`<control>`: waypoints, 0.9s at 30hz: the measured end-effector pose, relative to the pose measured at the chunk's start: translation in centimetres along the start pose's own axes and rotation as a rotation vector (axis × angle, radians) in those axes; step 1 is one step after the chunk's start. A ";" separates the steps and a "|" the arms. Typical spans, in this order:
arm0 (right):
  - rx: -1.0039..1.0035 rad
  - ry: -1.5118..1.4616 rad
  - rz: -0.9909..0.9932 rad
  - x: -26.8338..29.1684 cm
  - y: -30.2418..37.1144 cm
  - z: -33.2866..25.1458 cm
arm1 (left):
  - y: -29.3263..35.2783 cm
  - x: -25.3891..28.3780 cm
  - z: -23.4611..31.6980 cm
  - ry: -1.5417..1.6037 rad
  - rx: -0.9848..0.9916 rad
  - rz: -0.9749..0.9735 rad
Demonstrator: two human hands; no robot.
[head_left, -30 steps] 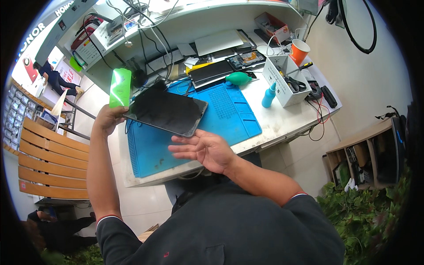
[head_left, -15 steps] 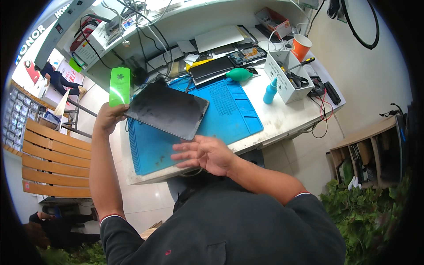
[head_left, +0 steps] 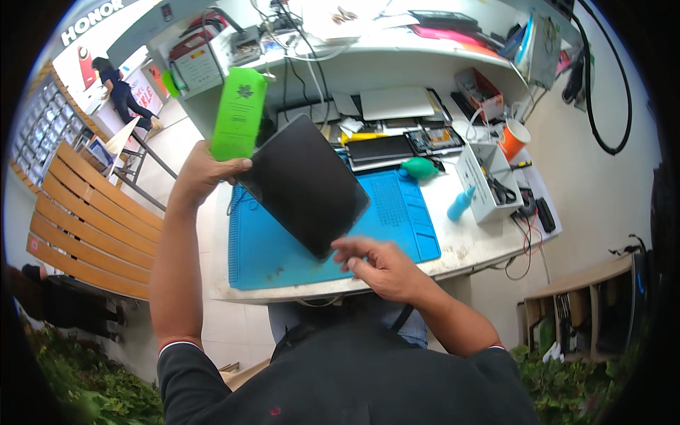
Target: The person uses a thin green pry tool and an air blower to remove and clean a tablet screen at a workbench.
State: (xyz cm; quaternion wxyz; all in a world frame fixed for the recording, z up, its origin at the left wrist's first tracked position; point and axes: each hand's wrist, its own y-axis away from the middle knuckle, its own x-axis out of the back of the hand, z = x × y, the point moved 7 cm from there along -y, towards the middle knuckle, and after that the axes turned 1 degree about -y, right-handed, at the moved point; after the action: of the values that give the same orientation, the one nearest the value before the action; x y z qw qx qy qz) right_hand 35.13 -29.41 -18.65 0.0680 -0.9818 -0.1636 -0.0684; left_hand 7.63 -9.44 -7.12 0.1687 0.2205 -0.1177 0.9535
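Note:
My left hand (head_left: 202, 173) is raised over the bench's left side, its thumb pressed over a black tablet (head_left: 304, 188). The same hand holds up a bright green flat package (head_left: 239, 113) with a leaf print. The tablet hangs tilted above a blue repair mat (head_left: 269, 255), its dark face toward me. My right hand (head_left: 382, 269) is by the tablet's lower corner with fingers apart and slightly bent, the thumb below them. It holds nothing; whether a fingertip touches the corner I cannot tell.
A green air blower (head_left: 420, 168), a blue squeeze bottle (head_left: 461, 203) and a white tool box (head_left: 489, 188) stand right of the mat. Behind are an orange cup (head_left: 513, 138) and dismantled devices (head_left: 432, 140). A slatted wooden bench (head_left: 92, 219) is on the left; a person (head_left: 124, 95) stands far off.
The tablet has tipped steeper, and the left hand with the green package has turned. My right hand went from palm-up to fingers bent beside the tablet's corner. The whole view shifted too.

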 end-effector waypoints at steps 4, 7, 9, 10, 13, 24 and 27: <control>0.501 0.486 0.304 2.6 -4.3 -7.2 | -1.0 -1.1 2.7 -0.026 -0.036 -0.085; 0.750 0.719 0.397 2.8 -8.5 -11.1 | -2.4 -1.3 4.0 -0.115 -0.067 -0.092; 0.804 0.775 0.397 2.5 -10.9 -11.9 | -2.5 -1.8 5.5 -0.096 -0.059 -0.132; 0.833 0.794 0.399 2.5 -11.7 -12.1 | -2.7 -2.1 6.3 -0.086 -0.058 -0.155; 0.830 0.830 0.413 2.2 -13.4 -11.8 | -2.3 -2.5 7.6 -0.160 -0.170 -0.152; 0.811 0.813 0.287 1.0 -12.1 -12.1 | 2.1 -3.5 8.8 -0.207 -0.195 -0.087; 0.803 0.831 0.292 0.9 -11.7 -12.5 | 2.1 -3.6 9.2 -0.235 -0.176 -0.065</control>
State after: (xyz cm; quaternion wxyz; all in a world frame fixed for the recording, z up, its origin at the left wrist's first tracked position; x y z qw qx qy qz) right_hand 30.74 -20.06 -4.97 0.5009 -0.7826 0.0005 -0.3697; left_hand 13.37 -15.05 -1.04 0.2034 0.3188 -0.2125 0.9010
